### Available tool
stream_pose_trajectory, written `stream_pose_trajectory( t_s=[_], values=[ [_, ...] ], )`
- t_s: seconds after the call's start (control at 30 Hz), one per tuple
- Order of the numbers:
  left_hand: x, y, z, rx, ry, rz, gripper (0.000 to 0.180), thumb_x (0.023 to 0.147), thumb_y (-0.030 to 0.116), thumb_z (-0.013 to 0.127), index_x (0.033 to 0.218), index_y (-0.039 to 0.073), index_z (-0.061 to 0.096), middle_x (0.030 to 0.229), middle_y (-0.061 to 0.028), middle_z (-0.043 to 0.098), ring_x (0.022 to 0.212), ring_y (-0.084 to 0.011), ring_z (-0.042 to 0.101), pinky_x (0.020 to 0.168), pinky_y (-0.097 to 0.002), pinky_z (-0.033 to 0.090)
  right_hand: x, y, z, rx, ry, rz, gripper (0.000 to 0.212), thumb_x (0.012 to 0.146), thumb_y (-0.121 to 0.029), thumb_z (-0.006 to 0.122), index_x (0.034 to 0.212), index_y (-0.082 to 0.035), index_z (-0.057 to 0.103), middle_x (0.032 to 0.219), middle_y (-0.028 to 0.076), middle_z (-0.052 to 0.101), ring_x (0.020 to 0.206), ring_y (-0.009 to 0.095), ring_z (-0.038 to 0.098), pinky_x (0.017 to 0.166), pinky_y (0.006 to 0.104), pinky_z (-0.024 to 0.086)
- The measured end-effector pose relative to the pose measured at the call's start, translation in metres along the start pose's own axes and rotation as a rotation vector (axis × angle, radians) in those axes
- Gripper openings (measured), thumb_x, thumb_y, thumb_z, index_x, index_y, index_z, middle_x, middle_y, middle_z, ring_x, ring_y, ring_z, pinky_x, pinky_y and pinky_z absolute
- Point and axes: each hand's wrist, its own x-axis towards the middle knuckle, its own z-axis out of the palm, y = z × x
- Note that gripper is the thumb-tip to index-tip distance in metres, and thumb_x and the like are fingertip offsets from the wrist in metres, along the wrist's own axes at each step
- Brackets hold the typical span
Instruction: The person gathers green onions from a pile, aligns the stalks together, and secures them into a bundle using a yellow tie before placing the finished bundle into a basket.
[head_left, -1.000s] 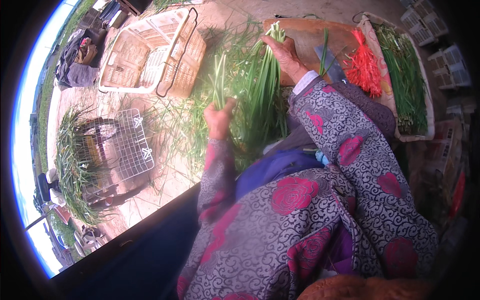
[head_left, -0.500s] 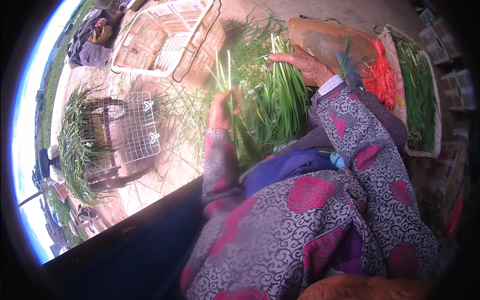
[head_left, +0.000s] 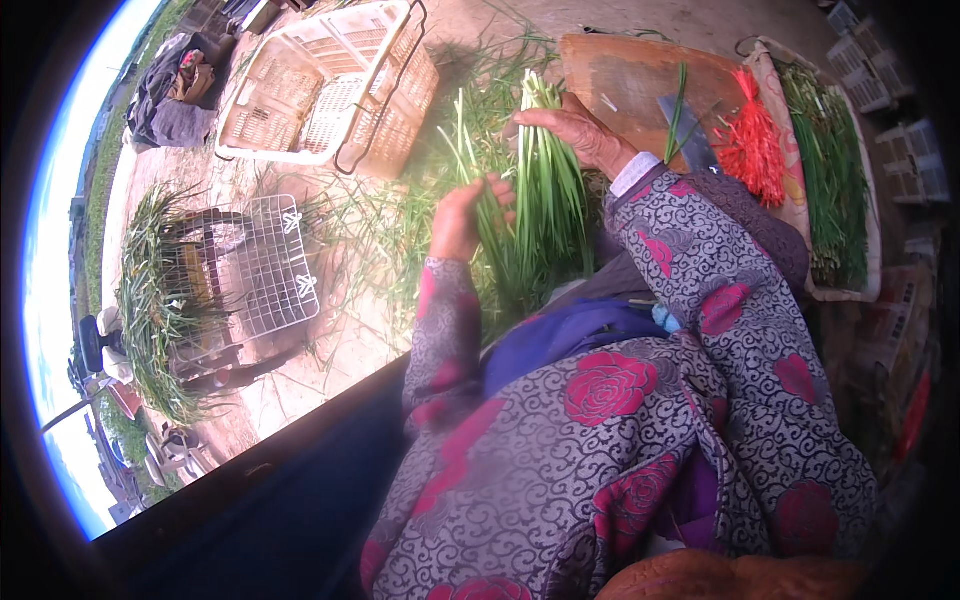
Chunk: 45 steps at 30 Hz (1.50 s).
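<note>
A thick bunch of green chives (head_left: 550,190), pale stem ends up and leaves hanging down, is gripped near its top by my right hand (head_left: 585,135), thumb across the front. My left hand (head_left: 468,215), slightly blurred, is closed round a few loose chive stalks (head_left: 462,135) just left of the bunch. Their pale ends rise above my fingers, and their leaves trail beside the bunch. Beneath both hands lies a loose heap of chives and trimmings (head_left: 490,70), partly hidden by my arms.
A wooden board (head_left: 620,75) with a flat blade (head_left: 688,130) and red ties (head_left: 752,150) lies at the right. Beyond it is a lined crate of chives (head_left: 830,180). An upright pale plastic basket (head_left: 390,125), a wire rack (head_left: 275,265) and a grass-like pile (head_left: 155,300) stand left.
My left hand has moved right, bringing its few stalks closer to the bunch. My right hand keeps its grip on the bunch; the whole view has shifted slightly.
</note>
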Motion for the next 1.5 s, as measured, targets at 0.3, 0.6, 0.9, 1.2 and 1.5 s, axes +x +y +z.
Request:
stream_pose_trajectory(
  t_s=[0.3, 0.6, 0.9, 1.2, 1.5],
  values=[
    [0.002, -0.002, 0.024, 0.146, -0.033, 0.075, 0.040, 0.097, 0.022, 0.060, 0.127, -0.002, 0.051, 0.108, -0.0155, 0.067, 0.097, -0.0283, 0.069, 0.074, -0.0384, 0.059, -0.007, 0.002, 0.042, -0.381, 0.158, 0.028, 0.028, 0.083, -0.014, 0.075, 0.098, 0.003, 0.060, 0.083, 0.011, 0.065, 0.062, 0.018, 0.064, 0.050, 0.0325, 0.056],
    [-0.007, 0.001, 0.020, 0.010, -0.036, 0.136, 0.035, 0.100, 0.016, 0.057, 0.129, -0.002, 0.054, 0.118, -0.0164, 0.066, 0.111, -0.0273, 0.065, 0.078, -0.0392, 0.060, -0.018, -0.014, 0.047, -0.367, 0.086, -0.006, 0.033, 0.082, -0.015, 0.077, 0.102, 0.005, 0.059, 0.079, 0.010, 0.067, 0.067, 0.018, 0.068, 0.058, 0.0318, 0.057],
    [-0.009, 0.018, 0.001, -0.014, 0.190, 0.211, 0.013, 0.095, 0.011, 0.064, 0.103, 0.002, 0.061, 0.093, -0.0105, 0.067, 0.084, -0.0235, 0.068, 0.071, -0.0405, 0.061, 0.003, 0.009, 0.012, -0.837, 0.069, 0.146, 0.032, 0.076, -0.019, 0.076, 0.094, 0.006, 0.066, 0.085, 0.016, 0.071, 0.074, 0.020, 0.070, 0.064, 0.0329, 0.055],
    [-0.005, -0.011, 0.019, 0.058, 0.044, 0.080, 0.024, 0.096, 0.018, 0.064, 0.112, 0.001, 0.060, 0.097, -0.0117, 0.068, 0.081, -0.0243, 0.070, 0.067, -0.0395, 0.060, -0.013, -0.015, 0.049, -0.380, 0.201, -0.151, 0.038, 0.080, -0.016, 0.077, 0.111, 0.002, 0.063, 0.095, 0.009, 0.070, 0.084, 0.017, 0.066, 0.077, 0.0308, 0.053],
    [0.014, -0.023, -0.020, 0.332, 0.044, 0.078, 0.027, 0.098, 0.021, 0.060, 0.114, -0.002, 0.063, 0.096, -0.0089, 0.068, 0.078, -0.0182, 0.067, 0.068, -0.0328, 0.057, -0.017, -0.017, 0.044, -0.344, 0.230, -0.275, 0.050, 0.082, -0.027, 0.080, 0.113, 0.008, 0.062, 0.100, 0.015, 0.070, 0.096, 0.021, 0.066, 0.087, 0.0320, 0.053]
  ],
)
